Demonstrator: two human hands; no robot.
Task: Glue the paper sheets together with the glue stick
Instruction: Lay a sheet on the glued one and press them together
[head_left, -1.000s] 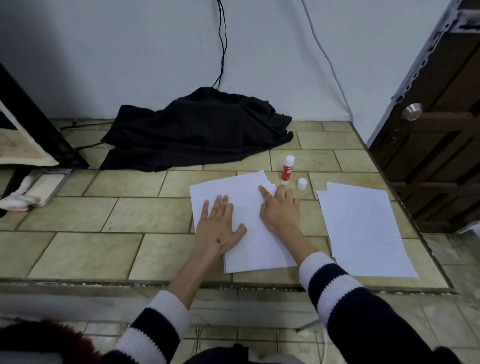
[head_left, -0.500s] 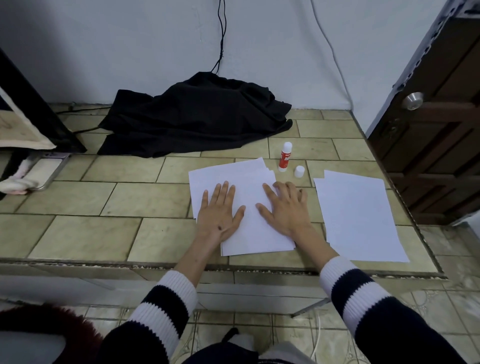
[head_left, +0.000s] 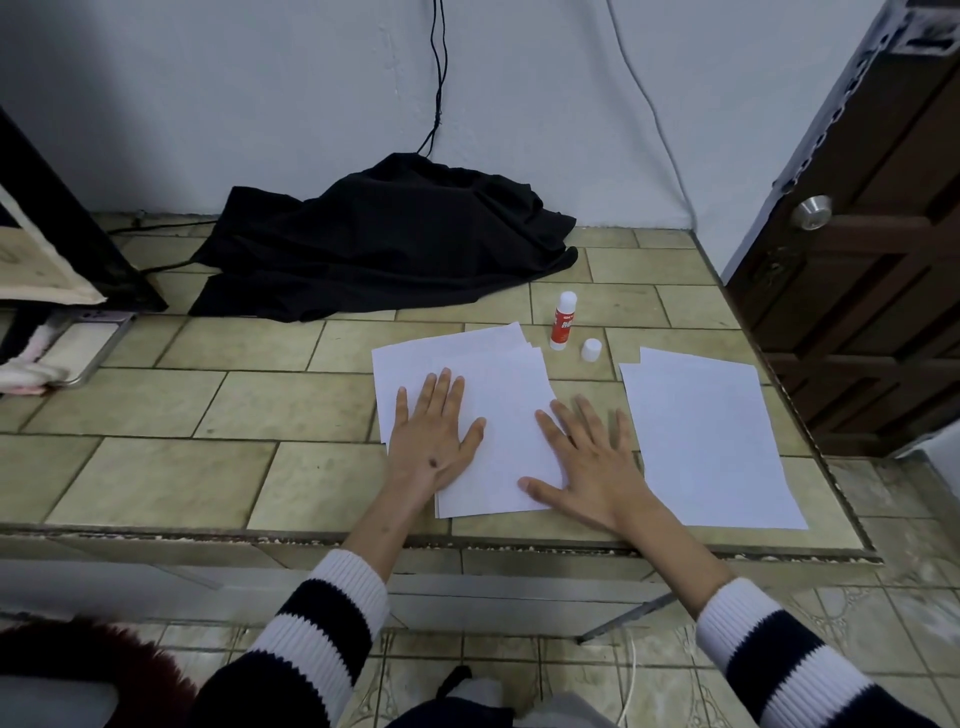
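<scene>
A stack of sheets (head_left: 498, 395) lies near the middle of the tiled desk (head_left: 156, 467), its far corners fanned so that several edges show. The left hand (head_left: 434, 441) lies flat on the stack's left part, fingers straight and together, thumb spread to the right. The right hand (head_left: 587, 467) lies flat at the stack's right edge, fingers spread; its thumb and forefinger rest on the paper while the other fingers lie on the bare tile just beside it. Neither hand's grip holds anything; both are wide and flat.

The glue stick (head_left: 562, 321) stands upright just beyond the stack's far right corner, uncapped, with a red label. Its white cap (head_left: 591, 349) stands on the desk just to the right of it, apart from it. A second pile (head_left: 706, 436) of sheets lies to the right, close to the right hand but not touching it.

A black cloth (head_left: 384, 244) lies crumpled at the far side against the wall, with a cable (head_left: 439, 78) running up from it. A brown door (head_left: 883, 249) with a metal knob stands at the right.
</scene>
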